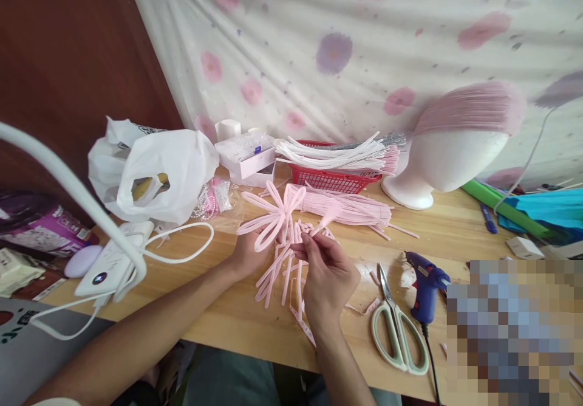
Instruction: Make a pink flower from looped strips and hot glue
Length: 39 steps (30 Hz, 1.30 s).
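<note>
Left hand [250, 253] grips flower [285, 216], likely steadying it; right hand [328, 266] pinches strip [322, 222]. Scissors [395, 322] near front edge of table [241, 321], presumably kept handy.

My wooden table [228, 315]'s got pink stems [357, 207] right in front of the red basket [334, 181], white boxes [252, 166] left of it, a mannequin head [469, 157] to its right, plus scissors [390, 304] and a glue gun [424, 281] nearer me.
</note>
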Each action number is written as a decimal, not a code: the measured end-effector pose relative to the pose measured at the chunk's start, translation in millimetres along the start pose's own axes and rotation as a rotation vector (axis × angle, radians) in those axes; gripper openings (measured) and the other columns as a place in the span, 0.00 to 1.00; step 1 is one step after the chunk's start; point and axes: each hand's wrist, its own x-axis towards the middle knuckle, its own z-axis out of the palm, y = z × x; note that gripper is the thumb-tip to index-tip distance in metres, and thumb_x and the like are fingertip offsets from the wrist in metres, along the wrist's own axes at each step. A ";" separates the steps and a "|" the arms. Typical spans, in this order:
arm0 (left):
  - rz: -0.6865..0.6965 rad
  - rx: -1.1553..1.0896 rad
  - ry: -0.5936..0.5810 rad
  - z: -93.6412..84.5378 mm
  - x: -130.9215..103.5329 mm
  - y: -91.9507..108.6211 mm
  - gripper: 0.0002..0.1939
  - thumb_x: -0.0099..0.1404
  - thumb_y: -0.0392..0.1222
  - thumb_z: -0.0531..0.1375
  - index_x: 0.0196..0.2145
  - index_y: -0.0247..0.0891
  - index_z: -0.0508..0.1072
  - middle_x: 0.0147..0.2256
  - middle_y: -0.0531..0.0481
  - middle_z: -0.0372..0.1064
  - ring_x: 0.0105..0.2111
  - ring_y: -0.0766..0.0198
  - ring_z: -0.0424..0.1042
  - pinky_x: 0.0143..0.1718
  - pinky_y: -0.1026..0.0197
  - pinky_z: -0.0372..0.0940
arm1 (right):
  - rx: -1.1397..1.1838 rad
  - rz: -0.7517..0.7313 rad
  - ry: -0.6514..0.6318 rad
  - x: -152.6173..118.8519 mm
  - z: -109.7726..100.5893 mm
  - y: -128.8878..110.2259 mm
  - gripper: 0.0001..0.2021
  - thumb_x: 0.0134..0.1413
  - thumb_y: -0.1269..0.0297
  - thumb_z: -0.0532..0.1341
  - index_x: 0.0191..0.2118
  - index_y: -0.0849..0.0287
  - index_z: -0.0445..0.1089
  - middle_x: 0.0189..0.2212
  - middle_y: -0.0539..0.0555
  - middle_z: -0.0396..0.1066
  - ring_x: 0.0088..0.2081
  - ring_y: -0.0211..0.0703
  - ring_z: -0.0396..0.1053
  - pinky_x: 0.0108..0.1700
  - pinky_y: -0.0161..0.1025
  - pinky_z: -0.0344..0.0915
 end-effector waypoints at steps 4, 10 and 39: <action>0.014 0.004 -0.018 0.0 -0.9 -2.6 0.10 0.65 0.41 0.61 0.25 0.38 0.74 0.28 0.51 0.75 0.28 0.63 0.73 0.33 0.61 0.70 | -0.075 -0.020 -0.037 5.9 -1.7 3.3 0.09 0.47 0.61 0.72 0.30 0.61 0.78 0.22 0.50 0.77 0.25 0.43 0.77 0.32 0.39 0.76; 0.027 -0.015 -0.052 0.8 -0.7 -0.9 0.10 0.66 0.43 0.62 0.28 0.38 0.76 0.29 0.50 0.76 0.28 0.64 0.73 0.32 0.62 0.71 | -0.191 0.016 -0.114 9.1 -0.1 4.2 0.09 0.48 0.60 0.70 0.33 0.61 0.80 0.29 0.55 0.81 0.32 0.47 0.79 0.38 0.42 0.75; 0.092 -0.018 -0.085 -4.3 5.0 30.1 0.16 0.65 0.49 0.62 0.23 0.38 0.77 0.26 0.47 0.77 0.27 0.59 0.76 0.34 0.58 0.71 | -0.432 -0.238 -0.187 11.6 -0.6 12.8 0.07 0.55 0.65 0.64 0.30 0.56 0.80 0.26 0.50 0.78 0.28 0.40 0.73 0.35 0.37 0.68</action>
